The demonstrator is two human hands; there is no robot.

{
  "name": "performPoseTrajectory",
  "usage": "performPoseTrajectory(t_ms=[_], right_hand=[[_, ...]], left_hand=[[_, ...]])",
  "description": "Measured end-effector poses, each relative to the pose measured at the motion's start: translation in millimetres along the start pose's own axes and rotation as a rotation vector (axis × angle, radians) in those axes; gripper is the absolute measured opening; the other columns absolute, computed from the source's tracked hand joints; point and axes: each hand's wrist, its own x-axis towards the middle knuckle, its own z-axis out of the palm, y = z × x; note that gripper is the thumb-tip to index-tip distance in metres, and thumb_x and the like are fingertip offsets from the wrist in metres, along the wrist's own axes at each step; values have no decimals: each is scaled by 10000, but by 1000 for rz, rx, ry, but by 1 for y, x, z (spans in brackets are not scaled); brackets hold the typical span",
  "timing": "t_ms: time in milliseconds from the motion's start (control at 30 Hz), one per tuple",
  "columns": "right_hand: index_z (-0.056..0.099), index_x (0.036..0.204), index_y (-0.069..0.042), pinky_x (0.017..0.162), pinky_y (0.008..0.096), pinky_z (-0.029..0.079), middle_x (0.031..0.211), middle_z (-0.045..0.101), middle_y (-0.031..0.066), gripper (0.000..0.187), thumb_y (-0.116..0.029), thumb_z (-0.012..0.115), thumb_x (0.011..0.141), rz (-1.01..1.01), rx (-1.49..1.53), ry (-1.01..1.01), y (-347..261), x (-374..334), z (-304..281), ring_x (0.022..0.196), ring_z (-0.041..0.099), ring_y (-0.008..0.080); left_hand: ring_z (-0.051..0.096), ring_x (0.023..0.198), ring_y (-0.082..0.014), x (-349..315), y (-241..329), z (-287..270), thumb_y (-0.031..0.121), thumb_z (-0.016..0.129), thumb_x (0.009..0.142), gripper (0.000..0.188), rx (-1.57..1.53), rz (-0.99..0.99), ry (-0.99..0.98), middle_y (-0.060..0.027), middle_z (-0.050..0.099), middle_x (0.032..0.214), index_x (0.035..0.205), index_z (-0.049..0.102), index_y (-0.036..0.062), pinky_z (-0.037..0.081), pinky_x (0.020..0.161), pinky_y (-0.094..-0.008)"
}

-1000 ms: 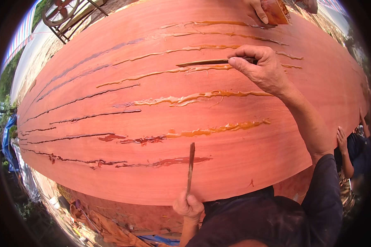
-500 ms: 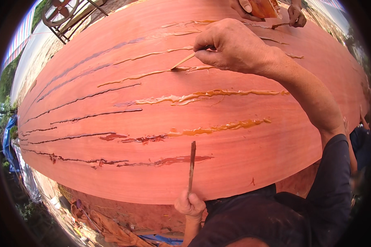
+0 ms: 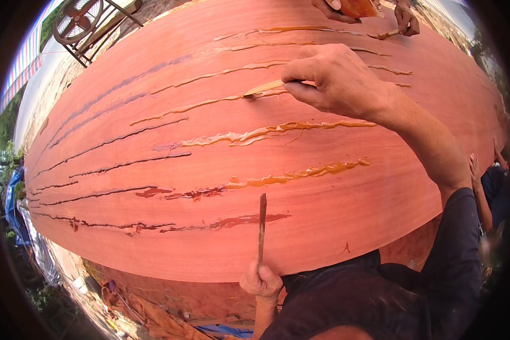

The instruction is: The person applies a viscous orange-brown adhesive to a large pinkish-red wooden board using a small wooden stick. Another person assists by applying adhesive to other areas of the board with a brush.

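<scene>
A broad reddish wooden slab (image 3: 323, 238) lies in front of me, with several long cracks running across it. Some are dark lines; others carry raised orange-brown paste (image 3: 289, 131) or dark red smears (image 3: 232, 222). My right hand (image 3: 340, 79) pinches a thin light wooden stick (image 3: 266, 87). The stick's dark tip touches one of the pasted lines, left of that hand. My left hand (image 3: 260, 281), at the slab's near edge, grips a flat brown wooden stick (image 3: 262, 229). This second stick points away from me, over the bare wood below the orange paste.
Across the slab, a co-worker's hand (image 3: 335, 11) holds an orange-coated piece (image 3: 358, 8); their other hand (image 3: 406, 20) works a small stick (image 3: 386, 34) on a crack. A round fan (image 3: 78, 19) stands at the far left. Another person's hand (image 3: 475, 170) is at the right edge.
My right hand has shifted a little to the right and nearer me, and its stick lies flatter. The co-worker's stick has changed angle slightly. My left hand has hardly moved.
</scene>
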Motion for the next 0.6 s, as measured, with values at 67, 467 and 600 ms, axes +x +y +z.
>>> performPoseTrajectory(t_ms=[67,467,600], right_hand=[[604,713,-37,591,470,454,680,571,138,138,-130,625,814,-2,-25,36,-1,-6,-1,665,589,342],[695,893,-90,550,360,468,755,587,62,55,-131,706,859,39,-68,148,1,-52,8,636,583,236],[698,917,-90,553,350,475,787,613,57,67,-121,711,858,67,-38,223,3,-63,12,646,593,230]], left_hand=[[533,426,-253,0,0,0,174,544,936,247,-2,5,-2,-100,536,548,988,643,-45,403,427,-352],[629,582,-234,-7,-2,-4,173,530,947,286,-28,-55,-41,-136,649,717,1039,651,-70,478,544,-325],[518,422,-235,-3,-4,1,172,542,943,243,-16,27,4,-83,521,541,1003,638,-43,395,426,-335]])
